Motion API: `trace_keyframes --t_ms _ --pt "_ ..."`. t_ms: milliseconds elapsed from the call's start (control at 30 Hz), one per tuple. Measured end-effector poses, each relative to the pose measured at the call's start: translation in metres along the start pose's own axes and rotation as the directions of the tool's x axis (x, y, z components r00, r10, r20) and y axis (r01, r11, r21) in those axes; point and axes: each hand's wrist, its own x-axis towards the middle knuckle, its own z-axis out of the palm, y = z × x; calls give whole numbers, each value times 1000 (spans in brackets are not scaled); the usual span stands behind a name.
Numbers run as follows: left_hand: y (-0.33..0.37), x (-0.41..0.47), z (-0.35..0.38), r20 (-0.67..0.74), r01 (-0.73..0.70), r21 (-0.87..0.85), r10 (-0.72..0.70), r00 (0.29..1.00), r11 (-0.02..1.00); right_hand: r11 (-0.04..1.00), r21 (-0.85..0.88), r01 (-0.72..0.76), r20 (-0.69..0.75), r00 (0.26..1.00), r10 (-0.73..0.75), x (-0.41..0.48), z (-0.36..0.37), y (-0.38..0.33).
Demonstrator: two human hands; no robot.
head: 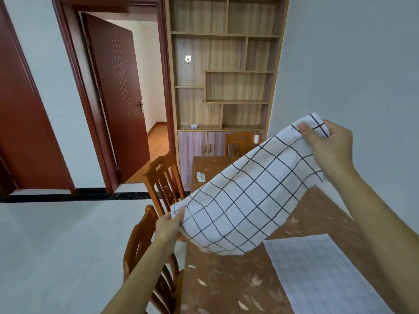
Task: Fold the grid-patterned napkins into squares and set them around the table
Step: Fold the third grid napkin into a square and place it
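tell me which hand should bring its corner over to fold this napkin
Probably the right hand: it pinches the raised far corner of the napkin over the table, free to swing down. The left hand holds the near corner low by the table edge, a natural anchor.

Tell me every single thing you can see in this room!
held napkin: 1, white with a black grid, up in the air above the table
flat napkin: 1, white with a faint grid, lying spread on the table's near right part
folded napkin: 1, white with dark lines, small, on the table's far part
table: 1, brown with pale leaves, front right
chairs: 3, orange-brown wood, two at the table's left side, one at its far end
shelf unit: 1, light wood, against the back wall
door: 1, dark red-brown, standing open at the back left
left hand: 1, pinches the held napkin's lower corner
right hand: 1, pinches its upper corner
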Motion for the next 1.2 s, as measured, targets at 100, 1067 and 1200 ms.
trace_keyframes --t_ms 100,1067,1200 --pt "9 4 -22 42 -25 -141 31 999 990 997 -24 -72 -14 997 71 1 -10 16" --pt "100 -62 74 392 -732 1 673 627 682 945 -304 118 649 752 115 -13 27 4" --pt "107 -59 66 469 -641 -18 573 672 767 954 -298 40 666 724 177 -12 15 15"
